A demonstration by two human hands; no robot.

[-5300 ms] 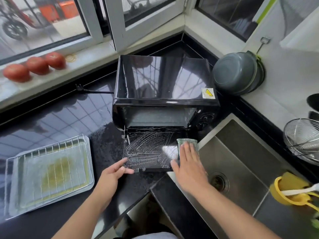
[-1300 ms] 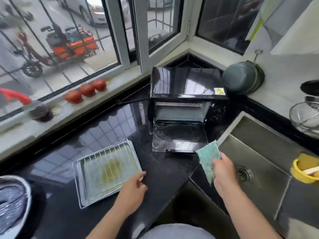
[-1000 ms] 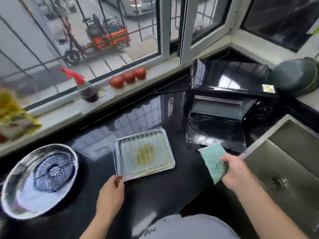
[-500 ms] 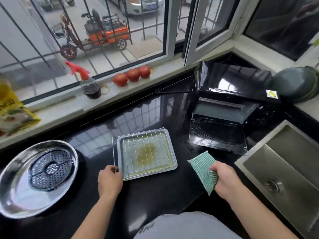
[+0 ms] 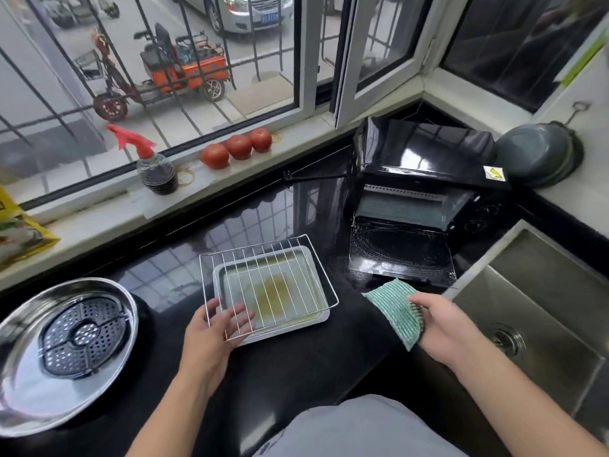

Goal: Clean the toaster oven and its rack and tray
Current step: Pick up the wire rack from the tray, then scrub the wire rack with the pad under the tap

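A black toaster oven (image 5: 425,159) stands at the back right of the dark counter, its soapy door (image 5: 400,255) folded down. In front of me a metal tray (image 5: 318,319) with a yellow stain lies on the counter. Over the tray, tilted, is the wire rack (image 5: 280,275), and my left hand (image 5: 214,334) grips its near left corner with fingers under the wires. My right hand (image 5: 445,328) holds a green scrubbing cloth (image 5: 393,308) just right of the tray.
A steel sink (image 5: 543,311) lies at the right. A round steel steamer plate (image 5: 62,347) sits at the left. On the sill stand a spray bottle (image 5: 153,166) and three tomatoes (image 5: 239,146). A grey pot (image 5: 537,155) leans at the back right.
My left hand took hold of the rack's corner and raised it off the tray. My right hand with the cloth came a little closer to the tray.
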